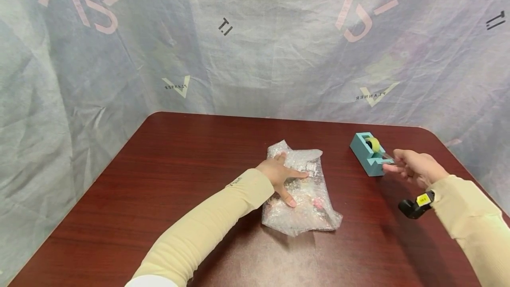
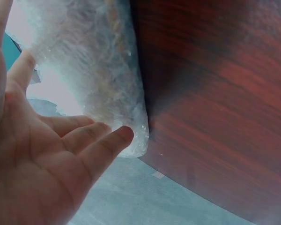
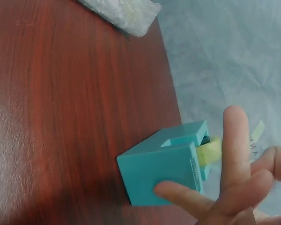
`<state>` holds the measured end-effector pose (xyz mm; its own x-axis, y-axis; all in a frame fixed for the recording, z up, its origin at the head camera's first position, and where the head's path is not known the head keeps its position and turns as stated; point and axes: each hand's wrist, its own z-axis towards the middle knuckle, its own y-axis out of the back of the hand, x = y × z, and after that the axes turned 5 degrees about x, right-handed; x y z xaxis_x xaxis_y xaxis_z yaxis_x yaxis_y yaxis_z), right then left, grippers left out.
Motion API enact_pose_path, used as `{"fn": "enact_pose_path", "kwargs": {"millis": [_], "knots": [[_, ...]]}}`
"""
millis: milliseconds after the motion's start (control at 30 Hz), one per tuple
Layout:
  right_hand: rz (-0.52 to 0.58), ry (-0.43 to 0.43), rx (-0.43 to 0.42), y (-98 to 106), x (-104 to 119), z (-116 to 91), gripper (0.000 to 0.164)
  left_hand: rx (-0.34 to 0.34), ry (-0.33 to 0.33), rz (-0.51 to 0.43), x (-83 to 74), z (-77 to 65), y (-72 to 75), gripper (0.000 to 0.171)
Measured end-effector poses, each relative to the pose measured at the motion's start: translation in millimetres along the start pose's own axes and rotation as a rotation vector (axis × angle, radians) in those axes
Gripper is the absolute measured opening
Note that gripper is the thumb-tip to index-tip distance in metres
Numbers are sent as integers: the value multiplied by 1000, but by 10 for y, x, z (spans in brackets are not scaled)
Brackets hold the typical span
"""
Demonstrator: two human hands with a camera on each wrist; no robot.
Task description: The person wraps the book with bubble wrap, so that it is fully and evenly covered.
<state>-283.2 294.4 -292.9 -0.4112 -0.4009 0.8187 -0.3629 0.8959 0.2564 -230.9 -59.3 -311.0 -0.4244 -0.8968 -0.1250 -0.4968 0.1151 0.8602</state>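
Observation:
A package in clear bubble wrap (image 1: 307,216) lies on the table, with pinkish and yellowish contents blurred beneath the wrap. My left hand (image 1: 279,175) rests on it with fingers spread; the left wrist view shows those fingers straight along the wrap. To the right stands a turquoise tape dispenser (image 1: 363,156) holding a yellowish tape roll (image 1: 373,144). At its cutter end, my right hand (image 1: 418,168) pinches the end of a clear tape strip (image 1: 387,157) between thumb and index finger. In the right wrist view, another finger reaches over the dispenser's side (image 3: 150,176).
The dark red-brown wooden table (image 1: 191,154) has rounded far corners. Behind and beside it hangs a grey-white printed cloth (image 1: 255,48). A small black device with a yellow label (image 1: 418,205) is attached at my right wrist.

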Motion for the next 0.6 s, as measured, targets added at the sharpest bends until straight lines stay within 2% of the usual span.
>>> {"fn": "enact_pose_path", "kwargs": {"millis": [133,367,600], "knots": [[38,8,7,-29,-36,-27,22,3,-1,-8,-6,1,-2,90],[112,82,-40,-91,-42,-61,29,5,2,-8,-4,-9,3,90],[178,105,-62,-165,-37,-25,18,5,3,-4,4,0,-1,90]]}}
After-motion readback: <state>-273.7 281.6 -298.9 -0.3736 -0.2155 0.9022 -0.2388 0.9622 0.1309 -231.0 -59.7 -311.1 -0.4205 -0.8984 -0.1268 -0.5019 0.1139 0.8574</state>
